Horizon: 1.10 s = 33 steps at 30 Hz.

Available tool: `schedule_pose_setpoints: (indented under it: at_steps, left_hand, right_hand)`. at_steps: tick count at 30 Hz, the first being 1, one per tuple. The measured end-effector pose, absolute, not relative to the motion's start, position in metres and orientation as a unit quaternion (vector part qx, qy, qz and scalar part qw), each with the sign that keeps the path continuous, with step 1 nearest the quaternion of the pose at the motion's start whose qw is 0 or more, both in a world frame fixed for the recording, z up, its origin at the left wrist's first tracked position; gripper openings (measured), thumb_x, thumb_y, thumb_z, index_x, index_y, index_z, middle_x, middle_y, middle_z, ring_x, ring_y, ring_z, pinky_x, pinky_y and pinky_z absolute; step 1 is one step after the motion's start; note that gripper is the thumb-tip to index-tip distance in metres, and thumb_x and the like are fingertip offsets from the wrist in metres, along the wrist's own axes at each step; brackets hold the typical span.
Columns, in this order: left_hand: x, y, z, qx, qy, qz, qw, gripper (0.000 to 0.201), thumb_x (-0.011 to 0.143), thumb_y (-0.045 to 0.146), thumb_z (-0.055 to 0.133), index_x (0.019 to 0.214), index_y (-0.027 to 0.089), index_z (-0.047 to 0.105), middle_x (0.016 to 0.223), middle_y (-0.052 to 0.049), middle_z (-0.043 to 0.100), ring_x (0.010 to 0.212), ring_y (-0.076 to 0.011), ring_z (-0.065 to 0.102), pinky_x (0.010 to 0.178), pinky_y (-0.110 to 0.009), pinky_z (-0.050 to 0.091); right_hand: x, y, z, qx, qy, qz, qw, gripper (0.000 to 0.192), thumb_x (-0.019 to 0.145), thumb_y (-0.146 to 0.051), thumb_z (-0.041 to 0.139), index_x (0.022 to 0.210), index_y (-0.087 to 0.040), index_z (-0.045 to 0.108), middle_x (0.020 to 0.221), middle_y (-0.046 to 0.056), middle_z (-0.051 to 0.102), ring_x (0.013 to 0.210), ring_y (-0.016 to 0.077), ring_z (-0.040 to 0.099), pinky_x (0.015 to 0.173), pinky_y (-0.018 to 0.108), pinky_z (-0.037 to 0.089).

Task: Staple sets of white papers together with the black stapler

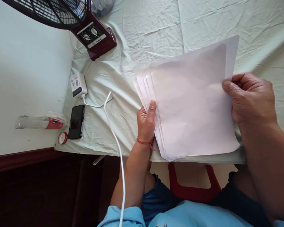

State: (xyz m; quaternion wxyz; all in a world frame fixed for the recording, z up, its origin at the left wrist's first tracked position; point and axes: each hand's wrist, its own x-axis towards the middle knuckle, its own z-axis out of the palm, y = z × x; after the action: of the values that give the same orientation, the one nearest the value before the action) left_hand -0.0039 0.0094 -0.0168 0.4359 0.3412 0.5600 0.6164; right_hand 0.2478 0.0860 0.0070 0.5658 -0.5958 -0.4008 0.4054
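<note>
Several white paper sheets (194,104) form a loose stack held up over the front of the cloth-covered table. Their left edges are fanned apart, and one sheet juts out past the others at the upper right. My left hand (147,121), with a red string bracelet at its wrist, grips the left edge, thumb on top. Pinching the right edge between thumb and curled fingers is my right hand (252,97). The fingers under the paper are partly hidden on both sides.
A dark red fan (100,41) stands at the back left. Nearer are a white plugged-in box (78,85), a black phone (76,122), a clear bottle (38,122) and a red cap (62,137). A white cable (117,138) crosses the table edge. Below sits a red stool (194,190).
</note>
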Motion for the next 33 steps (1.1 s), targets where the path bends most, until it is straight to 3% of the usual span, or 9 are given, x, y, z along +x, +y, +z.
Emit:
schedule_pose_setpoints:
  at_steps: [6,11,16,24,28,33]
  left_hand:
    - [-0.005,0.009,-0.02,0.346,0.555,0.616,0.439,0.033,0.092,0.054,0.088,0.107,0.024,0.088,0.118,-0.006,0.088,0.119,-0.0257,0.081,0.11,-0.038,0.063]
    - [-0.005,0.01,-0.018,0.328,0.54,0.631,0.45,0.032,0.091,0.052,0.09,0.109,0.026,0.088,0.119,-0.007,0.088,0.125,-0.0251,0.08,0.116,-0.039,0.061]
    - [-0.004,0.01,-0.017,0.337,0.543,0.63,0.442,0.031,0.092,0.052,0.088,0.109,0.026,0.088,0.119,-0.007,0.087,0.126,-0.0253,0.079,0.116,-0.039,0.06]
    - [-0.005,0.008,-0.019,0.35,0.551,0.622,0.432,0.033,0.095,0.054,0.085,0.105,0.023,0.088,0.113,-0.006,0.088,0.116,-0.0243,0.082,0.106,-0.036,0.063]
    - [-0.005,0.007,-0.018,0.355,0.56,0.609,0.435,0.035,0.091,0.055,0.089,0.105,0.023,0.088,0.115,-0.007,0.088,0.114,-0.0249,0.082,0.105,-0.036,0.064]
    - [-0.004,0.005,-0.015,0.36,0.564,0.6,0.439,0.031,0.085,0.049,0.095,0.1,0.023,0.089,0.108,-0.006,0.088,0.101,-0.0235,0.083,0.091,-0.033,0.065]
  right_hand:
    - [0.249,0.087,0.011,-0.617,-0.379,0.39,0.569,0.014,0.078,-0.005,0.078,0.076,-0.018,0.08,0.066,-0.003,0.066,0.057,0.0058,0.052,0.055,0.023,0.04]
    - [0.254,0.09,0.011,-0.606,-0.367,0.383,0.594,0.015,0.077,-0.004,0.081,0.075,-0.018,0.079,0.066,-0.002,0.065,0.058,0.0078,0.055,0.06,0.027,0.048]
    - [0.254,0.089,0.006,-0.583,-0.373,0.399,0.602,0.013,0.072,-0.01,0.088,0.076,-0.018,0.079,0.07,-0.002,0.068,0.062,0.007,0.056,0.06,0.025,0.045]
    - [0.247,0.086,0.005,-0.572,-0.39,0.412,0.593,0.01,0.069,-0.016,0.085,0.075,-0.019,0.077,0.07,-0.002,0.067,0.063,0.0079,0.054,0.061,0.027,0.045]
    - [0.244,0.086,0.004,-0.578,-0.394,0.41,0.586,0.01,0.067,-0.019,0.084,0.074,-0.02,0.077,0.07,-0.003,0.066,0.064,0.0084,0.054,0.061,0.028,0.045]
    - [0.242,0.084,0.007,-0.581,-0.384,0.416,0.584,0.009,0.067,-0.017,0.083,0.074,-0.019,0.077,0.07,-0.002,0.068,0.063,0.0084,0.055,0.061,0.028,0.046]
